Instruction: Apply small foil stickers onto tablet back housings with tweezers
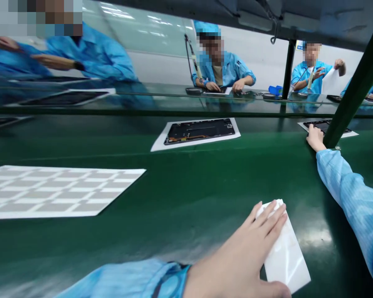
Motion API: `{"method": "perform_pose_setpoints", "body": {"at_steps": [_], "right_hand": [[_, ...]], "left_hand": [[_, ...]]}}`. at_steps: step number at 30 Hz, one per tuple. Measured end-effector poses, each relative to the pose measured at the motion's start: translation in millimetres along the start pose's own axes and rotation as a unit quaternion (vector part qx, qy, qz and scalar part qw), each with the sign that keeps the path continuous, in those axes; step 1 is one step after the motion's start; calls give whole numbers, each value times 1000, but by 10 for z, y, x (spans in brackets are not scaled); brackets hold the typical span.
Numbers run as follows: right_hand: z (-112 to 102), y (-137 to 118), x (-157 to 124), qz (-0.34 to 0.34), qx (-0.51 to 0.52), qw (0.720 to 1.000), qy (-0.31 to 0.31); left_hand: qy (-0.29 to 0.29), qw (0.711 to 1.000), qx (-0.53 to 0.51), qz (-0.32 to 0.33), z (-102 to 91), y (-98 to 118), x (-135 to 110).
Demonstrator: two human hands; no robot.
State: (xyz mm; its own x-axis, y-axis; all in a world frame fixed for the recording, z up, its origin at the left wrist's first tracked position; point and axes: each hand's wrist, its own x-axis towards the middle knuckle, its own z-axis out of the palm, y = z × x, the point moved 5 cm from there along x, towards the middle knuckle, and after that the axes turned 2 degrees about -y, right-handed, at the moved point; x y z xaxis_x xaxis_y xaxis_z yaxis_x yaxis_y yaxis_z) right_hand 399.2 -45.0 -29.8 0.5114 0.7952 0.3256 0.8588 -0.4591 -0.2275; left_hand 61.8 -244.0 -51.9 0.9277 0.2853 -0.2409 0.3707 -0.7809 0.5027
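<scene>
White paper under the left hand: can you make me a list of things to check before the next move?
1. Left hand on the white paper: ok, it covers the far end.
2. Whole paper visible: not ok, the hand hides part.
3. Right hand at the far-right dark panel: ok, over its left part.
4. Right hand clear of the green post: cannot tell, they look very close.
5. Middle dark panel on its white sheet: ok.

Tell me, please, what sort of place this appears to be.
Probably an electronics assembly workshop: a flat black device with its inner parts showing lies on white paper on a long green work surface, and people in blue jackets work opposite.
</scene>
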Motion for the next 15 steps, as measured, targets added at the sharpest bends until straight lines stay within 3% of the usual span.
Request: {"method": "perform_pose_setpoints", "body": {"at_steps": [4, 9, 15], "right_hand": [[88, 28, 141, 39, -58, 998, 0], [125, 23, 180, 15, -97, 995, -9], [-158, -350, 94, -57, -91, 994, -10]], "left_hand": [[-39, 999, -11, -20, -40, 49, 4], [-61, 998, -13, -27, -61, 83, 9], [-27, 999, -13, -8, -40, 39, 5]]}}
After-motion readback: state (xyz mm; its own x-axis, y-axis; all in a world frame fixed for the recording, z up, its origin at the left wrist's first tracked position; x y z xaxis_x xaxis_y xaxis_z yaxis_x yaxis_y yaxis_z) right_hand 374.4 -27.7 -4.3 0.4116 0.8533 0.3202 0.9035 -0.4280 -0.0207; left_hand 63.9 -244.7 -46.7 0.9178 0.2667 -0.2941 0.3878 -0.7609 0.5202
